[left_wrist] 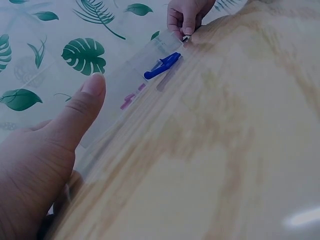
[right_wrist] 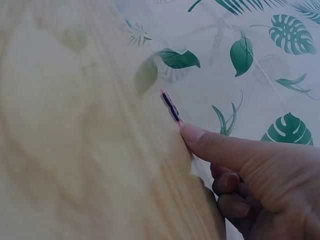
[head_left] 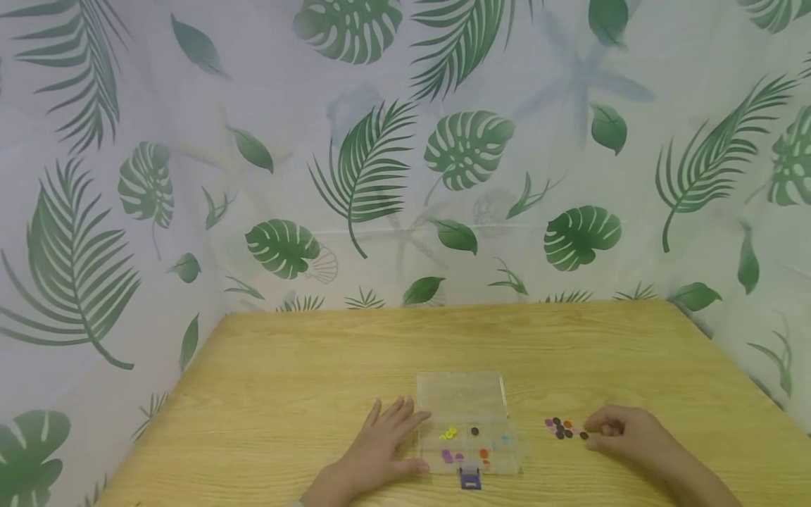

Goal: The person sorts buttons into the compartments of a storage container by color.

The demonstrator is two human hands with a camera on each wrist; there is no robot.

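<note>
Discs (head_left: 560, 427) in black, purple, pink and orange lie in a loose cluster on the wooden table (head_left: 304, 380), between the right edge of a clear plastic box (head_left: 505, 459) and the table's right edge, nearer the box. The person's right hand (head_left: 627, 436) is at the cluster's right end, thumb and forefinger bent to either side of a dark disc (head_left: 583, 436); whether the pinch is clamped on it, one cannot tell.

The box lies about midway between the table's left and right edges, well apart from its back edge, its clear lid (head_left: 461, 394) laid back toward that edge. Yellow discs (head_left: 450, 433) sit near its back left corner, a single black disc (head_left: 474, 431) in the back middle, purple discs (head_left: 447, 456) toward the front left corner and orange discs (head_left: 483, 453) along the front, right of middle. A blue clasp (head_left: 470, 479) juts from the front edge.

The left hand (head_left: 383, 445) has its fingers straight and spread apart, forefinger and thumb reaching the box's left edge, the thumb near the front left corner.
</note>
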